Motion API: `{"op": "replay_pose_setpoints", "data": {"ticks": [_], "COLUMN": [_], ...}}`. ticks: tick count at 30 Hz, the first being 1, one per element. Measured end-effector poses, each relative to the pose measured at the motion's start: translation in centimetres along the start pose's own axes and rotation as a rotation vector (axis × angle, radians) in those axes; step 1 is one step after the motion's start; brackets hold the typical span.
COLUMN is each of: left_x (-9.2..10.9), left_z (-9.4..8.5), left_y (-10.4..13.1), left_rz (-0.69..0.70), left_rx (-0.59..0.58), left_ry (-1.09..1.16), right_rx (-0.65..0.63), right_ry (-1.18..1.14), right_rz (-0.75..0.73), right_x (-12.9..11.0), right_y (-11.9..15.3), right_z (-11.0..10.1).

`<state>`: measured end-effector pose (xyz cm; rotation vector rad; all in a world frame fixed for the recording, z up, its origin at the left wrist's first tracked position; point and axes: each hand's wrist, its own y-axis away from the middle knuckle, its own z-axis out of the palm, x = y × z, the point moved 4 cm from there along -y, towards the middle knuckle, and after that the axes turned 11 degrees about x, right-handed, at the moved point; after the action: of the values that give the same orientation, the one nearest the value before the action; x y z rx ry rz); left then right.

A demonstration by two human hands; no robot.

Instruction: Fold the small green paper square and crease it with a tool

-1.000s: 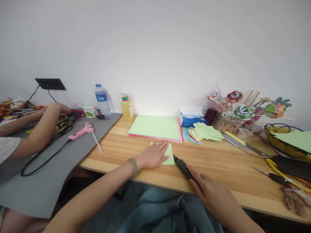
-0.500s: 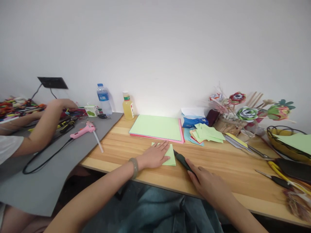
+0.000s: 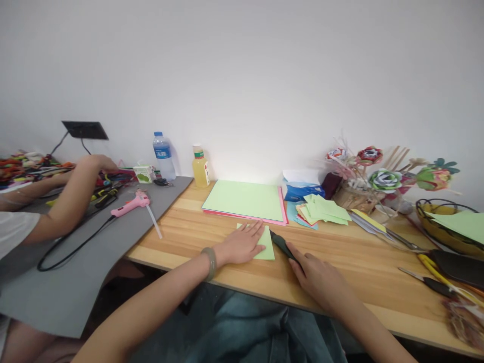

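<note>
My left hand (image 3: 244,243) lies flat, fingers stretched, on a small light green paper piece (image 3: 267,247) on the wooden table. It covers much of the paper. My right hand (image 3: 315,275) is wrapped round a dark green utility knife (image 3: 283,245). The knife's dark tip touches or nearly touches the paper's right edge, near its upper corner; the blade itself is too small to make out. Just behind my hands lies a stack of large coloured sheets (image 3: 245,200), light green on top with pink showing below.
Cut green slips (image 3: 327,209), a blue tissue pack (image 3: 302,191) and paper flowers (image 3: 384,179) stand back right. Scissors (image 3: 434,285) and a yellow basket (image 3: 446,237) are far right. Left are a juice bottle (image 3: 200,169), a pink glue gun (image 3: 132,203) and a co-worker's arm (image 3: 71,201).
The knife and my right hand have shifted slightly away from me along the paper's right edge. My left hand stays pressed on the paper. The whole view has shifted a little.
</note>
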<state>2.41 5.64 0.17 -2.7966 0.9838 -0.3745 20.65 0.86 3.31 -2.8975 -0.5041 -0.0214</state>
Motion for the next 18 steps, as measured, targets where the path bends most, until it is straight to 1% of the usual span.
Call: {"op": "replay_pose_setpoints", "data": {"ticks": [7,11,15,18], "left_x": [-0.1,-0.1,0.3,0.6], "left_z": [0.2,0.2,-0.3,-1.1], "left_y": [0.0,0.0,0.1,0.4], "left_rz": [0.014,0.027,0.039,0.026], "left_rx": [0.012,0.022,0.046,0.114], "left_ry": [-0.004,-0.012,-0.021,0.003], "right_rx": [-0.008,0.006,0.024,0.028], "right_ry": [0.006,0.004,-0.023,-0.067], "right_rz": [0.0,0.008,0.017,0.029], "right_x": [-0.4,-0.4,0.0,0.8], "right_y": [-0.4,-0.7,-0.7,0.1], "right_z": [-0.5,-0.5,-0.2,0.0]}}
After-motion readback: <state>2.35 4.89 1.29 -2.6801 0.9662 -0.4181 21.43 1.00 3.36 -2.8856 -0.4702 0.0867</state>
